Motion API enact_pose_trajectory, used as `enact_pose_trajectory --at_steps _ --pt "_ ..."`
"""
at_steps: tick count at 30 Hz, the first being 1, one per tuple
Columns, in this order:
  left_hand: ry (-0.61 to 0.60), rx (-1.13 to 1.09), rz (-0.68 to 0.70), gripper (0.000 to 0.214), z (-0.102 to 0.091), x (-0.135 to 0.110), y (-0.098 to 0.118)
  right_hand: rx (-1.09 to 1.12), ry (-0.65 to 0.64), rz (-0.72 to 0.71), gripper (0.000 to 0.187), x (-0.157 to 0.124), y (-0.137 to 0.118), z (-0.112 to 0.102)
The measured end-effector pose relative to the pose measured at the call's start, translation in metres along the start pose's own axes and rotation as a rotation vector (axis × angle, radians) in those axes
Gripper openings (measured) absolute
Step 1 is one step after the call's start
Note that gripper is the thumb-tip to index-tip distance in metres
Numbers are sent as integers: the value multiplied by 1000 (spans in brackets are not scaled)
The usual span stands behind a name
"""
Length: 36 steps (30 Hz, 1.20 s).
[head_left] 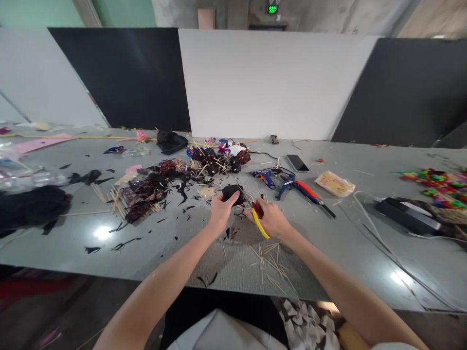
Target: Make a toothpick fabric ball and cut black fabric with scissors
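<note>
1. Black cloth bundle: held above the grey table, roughly mid-frame, ahead of the person's body.
2. Left hand: grasping the bundle, thumb pressed over its near face; the fingers beneath are mostly hidden.
3. Right hand: gripping scissors by their yellow-and-red handles, fingers curled round them. Blade gap too small to make out.
4. Key relation: bundle lies left of the right hand and slightly farther from the body. Scissors' long axis slants, handles near and right, blades far and left, aimed at the bundle's right side. Blade ends are just beside the cloth; contact unclear.
5. Nearer hand: left, already on the bundle. Right hand reaches that side only through the scissors. Bundle looks rounded, no clear long axis.
6. Near the right forearm: loose thin sticks lying on the table, in several directions.
7. Beyond the right hand: a blue glue gun, a tool with an orange-red handle, a phone, and a yellowish packet farther right.
8. Beyond the bundle, slightly left: a pile of dark stick-studded balls.
</note>
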<state>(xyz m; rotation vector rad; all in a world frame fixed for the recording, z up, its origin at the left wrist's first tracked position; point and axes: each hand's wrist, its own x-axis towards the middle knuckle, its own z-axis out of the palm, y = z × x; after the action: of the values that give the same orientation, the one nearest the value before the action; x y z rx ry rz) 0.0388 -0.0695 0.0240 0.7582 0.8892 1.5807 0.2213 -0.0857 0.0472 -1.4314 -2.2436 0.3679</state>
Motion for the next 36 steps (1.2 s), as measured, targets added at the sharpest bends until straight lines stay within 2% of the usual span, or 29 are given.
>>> enact_pose_trajectory --at_steps 26,36 --pt "2 -67 -18 39 -1 2 -2 19 5 -26 34 1 3 3" --pt "20 -76 -45 38 4 -1 5 -38 -6 -28 32 1 5 -1"
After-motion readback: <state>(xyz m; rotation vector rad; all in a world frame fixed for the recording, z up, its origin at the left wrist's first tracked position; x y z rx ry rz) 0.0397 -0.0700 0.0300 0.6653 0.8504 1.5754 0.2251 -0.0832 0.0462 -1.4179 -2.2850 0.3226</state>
